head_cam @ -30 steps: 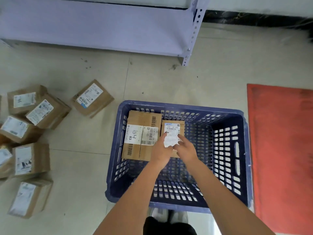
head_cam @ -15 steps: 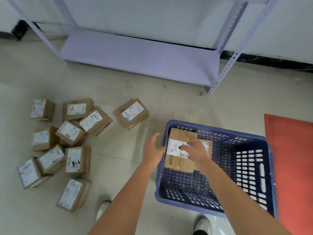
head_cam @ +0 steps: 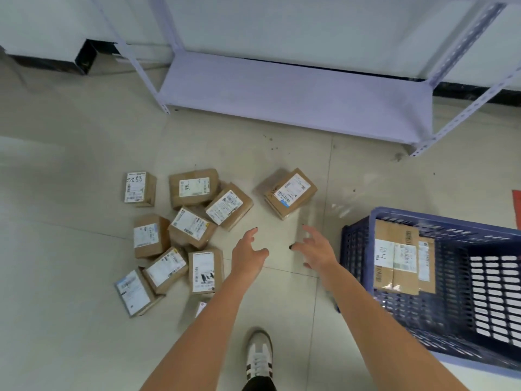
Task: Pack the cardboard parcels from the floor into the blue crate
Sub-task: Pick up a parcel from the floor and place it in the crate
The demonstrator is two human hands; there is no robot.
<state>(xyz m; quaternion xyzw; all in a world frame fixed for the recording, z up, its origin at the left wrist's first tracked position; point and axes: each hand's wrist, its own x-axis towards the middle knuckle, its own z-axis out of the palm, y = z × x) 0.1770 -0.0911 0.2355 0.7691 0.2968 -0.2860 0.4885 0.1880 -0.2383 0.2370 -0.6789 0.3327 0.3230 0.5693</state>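
Several labelled cardboard parcels [head_cam: 186, 227] lie scattered on the floor at left. One parcel [head_cam: 290, 192] sits apart, just beyond my hands. The blue crate [head_cam: 356, 246] stands at the right with two parcels [head_cam: 400, 258] lying side by side inside. My left hand [head_cam: 248, 253] and my right hand [head_cam: 315, 249] hover over bare floor between the pile and the crate, fingers spread, both holding nothing.
A pale metal shelf unit [head_cam: 296, 91] stands against the wall ahead, its legs reaching the floor. A red mat [head_cam: 517, 204] shows at the right edge. My shoe [head_cam: 259, 354] is below my arms.
Both hands have left the crate and swung left over the floor toward the lone parcel. The parcel they were setting down now lies in the crate. The view has shifted left.
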